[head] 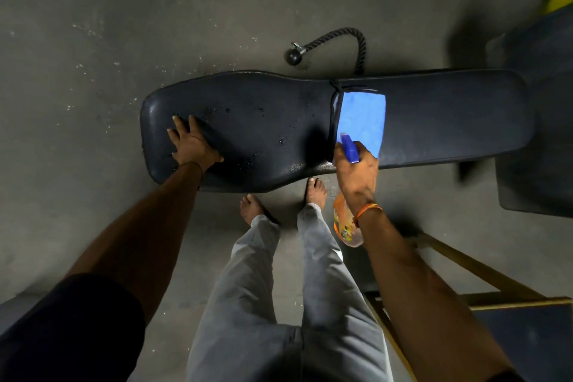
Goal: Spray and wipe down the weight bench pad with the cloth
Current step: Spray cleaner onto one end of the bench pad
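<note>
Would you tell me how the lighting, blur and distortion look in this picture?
Head view: dim, with hard shadows on the bench pad beside the left hand and the right hand gripping the spray bottle; blue cloth sharp; right edge smeared; wide-angle bending at borders.

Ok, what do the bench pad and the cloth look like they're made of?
The bench pad looks like black vinyl or faux leather: smooth, slightly glossy, with droplets beading on top rather than soaking in. The cloth is blue, matte and soft-looking, probably microfibre, though the weave is too small to tell.
</note>
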Demonstrator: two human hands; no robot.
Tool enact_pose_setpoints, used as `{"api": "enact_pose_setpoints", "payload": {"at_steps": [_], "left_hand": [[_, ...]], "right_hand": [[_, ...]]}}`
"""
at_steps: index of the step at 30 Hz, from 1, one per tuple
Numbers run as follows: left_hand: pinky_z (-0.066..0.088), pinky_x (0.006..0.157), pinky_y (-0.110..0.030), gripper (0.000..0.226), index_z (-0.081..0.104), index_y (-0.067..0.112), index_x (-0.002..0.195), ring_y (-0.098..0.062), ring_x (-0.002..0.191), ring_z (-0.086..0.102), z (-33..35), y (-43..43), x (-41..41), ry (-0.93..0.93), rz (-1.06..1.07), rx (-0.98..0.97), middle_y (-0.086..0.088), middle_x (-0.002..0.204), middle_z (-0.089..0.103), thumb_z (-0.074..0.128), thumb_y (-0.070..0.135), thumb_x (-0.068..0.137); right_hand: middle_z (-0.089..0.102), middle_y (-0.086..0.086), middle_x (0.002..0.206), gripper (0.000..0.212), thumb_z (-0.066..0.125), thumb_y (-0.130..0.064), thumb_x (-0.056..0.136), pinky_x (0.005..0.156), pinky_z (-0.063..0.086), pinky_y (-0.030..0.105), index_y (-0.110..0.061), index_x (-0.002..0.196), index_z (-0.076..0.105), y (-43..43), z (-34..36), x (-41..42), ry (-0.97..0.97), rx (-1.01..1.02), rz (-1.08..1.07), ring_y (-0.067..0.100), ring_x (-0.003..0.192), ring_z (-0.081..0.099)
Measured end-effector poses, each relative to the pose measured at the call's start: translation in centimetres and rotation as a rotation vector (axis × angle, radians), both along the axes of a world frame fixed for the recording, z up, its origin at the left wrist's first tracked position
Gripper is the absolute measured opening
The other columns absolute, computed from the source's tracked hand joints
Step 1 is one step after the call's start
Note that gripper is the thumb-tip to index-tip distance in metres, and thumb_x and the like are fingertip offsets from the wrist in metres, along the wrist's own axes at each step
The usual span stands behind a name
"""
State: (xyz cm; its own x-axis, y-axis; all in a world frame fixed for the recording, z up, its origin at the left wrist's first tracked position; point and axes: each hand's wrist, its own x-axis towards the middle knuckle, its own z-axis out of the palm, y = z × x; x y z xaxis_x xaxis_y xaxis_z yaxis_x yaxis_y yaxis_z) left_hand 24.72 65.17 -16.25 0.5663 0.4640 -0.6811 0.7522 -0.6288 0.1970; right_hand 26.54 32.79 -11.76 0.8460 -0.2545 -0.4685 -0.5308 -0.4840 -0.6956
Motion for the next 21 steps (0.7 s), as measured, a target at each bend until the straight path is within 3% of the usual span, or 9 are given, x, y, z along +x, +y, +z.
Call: {"api": "enact_pose_setpoints", "payload": {"at_steps": [4,6,10,14,17,21], "left_hand": [[0.011,0.12,-0.07,0.127,0.003,0.022,0.163,-0.042,0.155,-0.011,0.1,-0.4,0.5,-0.047,0.059,-0.021,-0.01,0.169,-0.016,0.091,0.028,0.071],[0.01,0.119,-0.073,0.127,0.004,0.028,0.163,-0.043,0.154,-0.013,0.0,-0.9,0.8,-0.059,0.084,-0.043,-0.01,0.169,-0.017,0.091,0.03,0.071],[0.012,0.114,-0.079,0.129,0.0,0.033,0.162,-0.043,0.154,-0.015,-0.3,-2.3,1.2,-0.038,0.08,-0.033,-0.011,0.168,-0.021,0.091,0.036,0.07],[0.013,0.114,-0.078,0.129,0.0,0.033,0.162,-0.043,0.154,-0.015,-0.4,-2.9,1.3,-0.038,0.08,-0.008,-0.012,0.168,-0.02,0.09,0.036,0.071],[0.012,0.115,-0.077,0.128,0.001,0.033,0.162,-0.042,0.154,-0.014,-0.4,-2.7,1.2,-0.047,0.071,-0.005,-0.011,0.168,-0.019,0.09,0.037,0.071],[0.014,0.116,-0.076,0.125,0.004,0.032,0.162,-0.042,0.155,-0.012,-0.7,-2.9,1.1,-0.07,0.082,-0.006,-0.01,0.169,-0.017,0.09,0.035,0.072]], "right_hand": [[0.067,0.014,0.079,0.031,0.07,-0.041,0.089,0.077,0.056,0.043,-0.011,0.085,0.069,-1.0,-0.7,-1.1,0.149,-0.061,0.066,0.035,0.077,0.063],[0.07,0.012,0.087,0.036,0.072,-0.047,0.086,0.087,0.056,0.043,-0.012,0.094,0.073,-1.2,-0.6,-2.2,0.24,-0.052,0.11,0.033,0.086,0.067],[0.073,0.009,0.083,0.036,0.07,-0.052,0.078,0.082,0.057,0.044,-0.018,0.088,0.072,-1.6,-1.2,-4.3,0.284,-0.035,0.377,0.031,0.081,0.069],[0.072,0.002,0.094,0.049,0.061,-0.065,0.076,0.088,0.056,0.044,-0.022,0.096,0.071,-1.1,-2.0,-5.2,0.265,-0.001,0.516,0.026,0.089,0.066],[0.065,-0.004,0.08,0.028,0.063,-0.059,0.081,0.077,0.053,0.04,-0.032,0.083,0.061,-0.1,-1.4,-4.4,0.194,0.035,0.573,0.024,0.078,0.062],[0.054,-0.004,0.066,0.031,0.062,-0.053,0.084,0.067,0.042,0.033,-0.029,0.067,0.052,1.4,-0.4,-2.6,0.125,0.018,0.56,0.023,0.068,0.054]]}}
